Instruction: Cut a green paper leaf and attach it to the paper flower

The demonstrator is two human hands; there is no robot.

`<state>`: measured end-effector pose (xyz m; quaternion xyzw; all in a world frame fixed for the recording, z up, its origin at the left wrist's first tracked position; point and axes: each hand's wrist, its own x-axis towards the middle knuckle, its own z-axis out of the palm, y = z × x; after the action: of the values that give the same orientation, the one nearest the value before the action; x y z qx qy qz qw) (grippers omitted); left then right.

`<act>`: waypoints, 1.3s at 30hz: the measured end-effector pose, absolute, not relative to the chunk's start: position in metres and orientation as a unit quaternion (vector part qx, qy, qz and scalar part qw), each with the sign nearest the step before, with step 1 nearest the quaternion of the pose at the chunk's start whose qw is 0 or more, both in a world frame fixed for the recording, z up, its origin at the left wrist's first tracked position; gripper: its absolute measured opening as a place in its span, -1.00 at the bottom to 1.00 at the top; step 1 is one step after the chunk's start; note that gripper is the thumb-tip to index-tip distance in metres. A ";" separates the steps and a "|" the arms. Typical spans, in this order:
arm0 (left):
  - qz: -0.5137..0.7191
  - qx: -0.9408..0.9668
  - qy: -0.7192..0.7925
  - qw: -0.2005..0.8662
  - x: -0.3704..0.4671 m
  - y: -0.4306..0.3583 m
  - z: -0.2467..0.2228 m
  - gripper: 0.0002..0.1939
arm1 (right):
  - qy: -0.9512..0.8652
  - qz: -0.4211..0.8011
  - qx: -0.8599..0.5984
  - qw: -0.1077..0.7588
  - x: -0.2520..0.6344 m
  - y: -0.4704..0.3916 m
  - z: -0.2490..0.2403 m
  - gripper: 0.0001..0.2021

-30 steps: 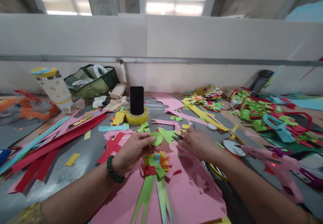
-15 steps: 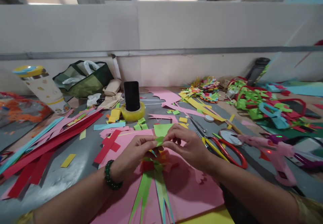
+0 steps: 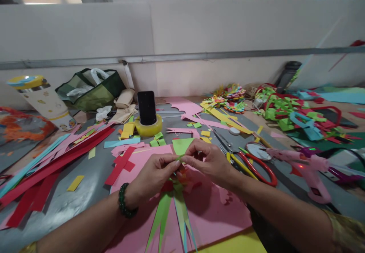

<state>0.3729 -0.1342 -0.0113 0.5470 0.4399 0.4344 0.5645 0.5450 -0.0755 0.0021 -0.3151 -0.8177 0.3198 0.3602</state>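
Note:
My left hand [image 3: 156,172] and my right hand [image 3: 209,162] meet over the pink sheet [image 3: 219,222]. Their fingertips pinch a small green paper piece [image 3: 180,157] between them, mostly covered by the fingers. Right under the hands lies a paper decoration with long green tails [image 3: 164,215], cut to points at the near end. Its red and orange parts are partly hidden by my fingers. Just beyond my hands a light green paper piece [image 3: 181,145] lies on the pink sheet. A dark green bead bracelet [image 3: 123,200] circles my left wrist.
Scissors with red handles [image 3: 265,169] and a pink glue gun [image 3: 306,169] lie at right. A phone [image 3: 147,108] leans in a yellow tape roll [image 3: 148,127]. Red paper strips [image 3: 71,156] spread at left. A white tumbler [image 3: 47,103] stands at back left.
The green paper piece has turned between my fingertips and now shows only a thin edge. My hands stay close together over the decoration; the view has shifted slightly.

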 end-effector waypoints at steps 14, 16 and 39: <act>0.435 0.537 0.452 0.564 0.373 -0.135 -0.010 -0.66 | -0.800 0.388 -0.298 0.347 0.545 -0.077 0.001 -0.76; 0.435 0.535 0.451 0.567 0.373 -0.135 -0.012 -0.66 | -0.799 0.395 -0.299 0.341 0.545 -0.077 0.001 -0.76; 0.500 0.449 0.441 0.595 0.371 -0.131 -0.009 -0.67 | -0.755 0.486 -0.260 0.355 0.546 -0.090 0.003 -0.84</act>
<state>0.3712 -0.1310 -0.0090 0.4489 0.4410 0.4996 0.5953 0.5462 -0.0897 0.0027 -0.2599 -0.7550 0.4864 0.3546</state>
